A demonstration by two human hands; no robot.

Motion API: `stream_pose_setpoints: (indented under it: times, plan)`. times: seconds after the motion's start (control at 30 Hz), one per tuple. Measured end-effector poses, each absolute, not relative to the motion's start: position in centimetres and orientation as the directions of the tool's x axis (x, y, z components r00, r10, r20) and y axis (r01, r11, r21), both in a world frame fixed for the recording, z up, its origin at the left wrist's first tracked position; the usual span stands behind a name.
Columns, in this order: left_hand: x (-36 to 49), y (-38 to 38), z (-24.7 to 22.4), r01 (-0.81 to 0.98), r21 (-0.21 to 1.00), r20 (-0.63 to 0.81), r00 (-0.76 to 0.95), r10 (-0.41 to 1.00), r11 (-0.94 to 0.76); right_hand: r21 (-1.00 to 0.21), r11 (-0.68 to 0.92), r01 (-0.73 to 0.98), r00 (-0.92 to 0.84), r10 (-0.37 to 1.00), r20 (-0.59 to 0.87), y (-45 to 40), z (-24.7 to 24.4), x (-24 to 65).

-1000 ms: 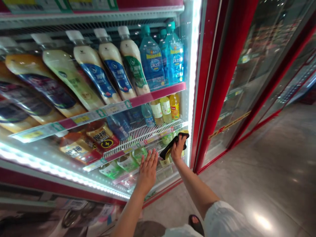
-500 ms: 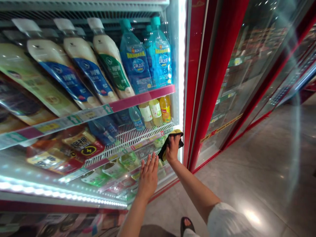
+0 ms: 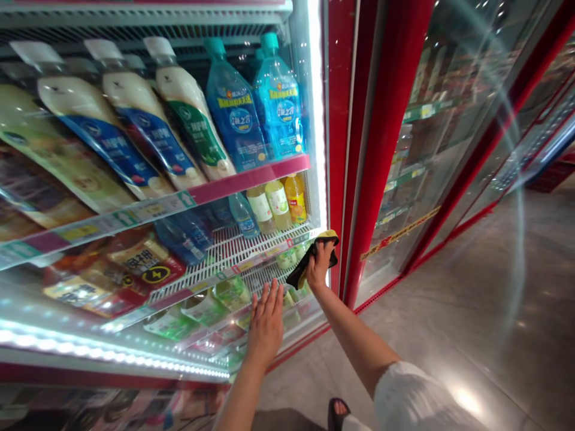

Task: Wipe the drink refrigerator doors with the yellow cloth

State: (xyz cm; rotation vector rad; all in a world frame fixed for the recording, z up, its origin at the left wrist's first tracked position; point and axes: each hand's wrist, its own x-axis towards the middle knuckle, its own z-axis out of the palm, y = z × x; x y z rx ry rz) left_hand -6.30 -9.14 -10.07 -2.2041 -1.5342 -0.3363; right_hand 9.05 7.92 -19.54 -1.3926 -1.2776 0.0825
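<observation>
Holding a crumpled cloth (image 3: pixel 298 272) in my right grip (image 3: pixel 318 269), fingers bent over it and pressed into its folds. The cloth is mostly black, with yellow along its upper edge and showing at its lower side; it is bunched lengthwise, one end pointing down to the left. Location: in front of the right end of the lower wire shelf (image 3: pixel 233 245), beside the lit edge strip (image 3: pixel 318 126) of the drinks cabinet. My left grip (image 3: pixel 266 326) is nearer and to the left, flat and holding nothing, fingers extended close together; whether it touches glass, I cannot tell.

Labels noted. Upper shelf strip (image 3: pixel 251 177): pink, with price tags too blurred to read. Above its right end, two blue bottles (image 3: pixel 276 81) with turquoise caps; the round emblem reads 海之言, under yellow lettering I cannot make out. To their left, a white-capped bottle with a green label (image 3: pixel 197 126), then two with blue labels (image 3: pixel 105 143), their characters indistinct. Below left, reddish bottles (image 3: pixel 148 257) marked 焕神, with a yellow ring and lightning bolt. At the far right of the lower shelf, a small yellow bottle (image 3: pixel 295 194) carries a red-and-orange label, wording illegible.
</observation>
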Motion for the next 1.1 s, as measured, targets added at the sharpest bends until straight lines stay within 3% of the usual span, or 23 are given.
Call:
stream_pose_setpoints:
  times: [0.2, 0.63, 0.83, 1.1]
  plan:
    - [-6.7, -8.8, -10.6, 0.921, -0.207, 0.428, 0.389, 0.816, -0.331, -0.906, 0.154, 0.393, 0.589, 0.715, 0.377, 7.5, -20.2, 9.8]
    - [-8.1, -8.3, -14.4, 0.872, -0.211, 0.484, 0.485, 0.728, -0.441, -0.945, 0.191, 0.264, 0.662, 0.677, 0.322, 8.1, -20.4, 8.3]
    - [-7.2, -6.7, -15.9, 0.846, -0.261, 0.559, 0.525, 0.642, -0.465, -0.905, 0.309, 0.293, 0.636, 0.644, 0.426, 9.2, -21.0, 8.3]
    - [-6.9, -3.2, -21.1, 0.845, -0.303, 0.674, 0.516, 0.528, -0.44, -0.802, 0.448, 0.395, 0.532, 0.601, 0.597, 7.3, -29.7, 7.9]
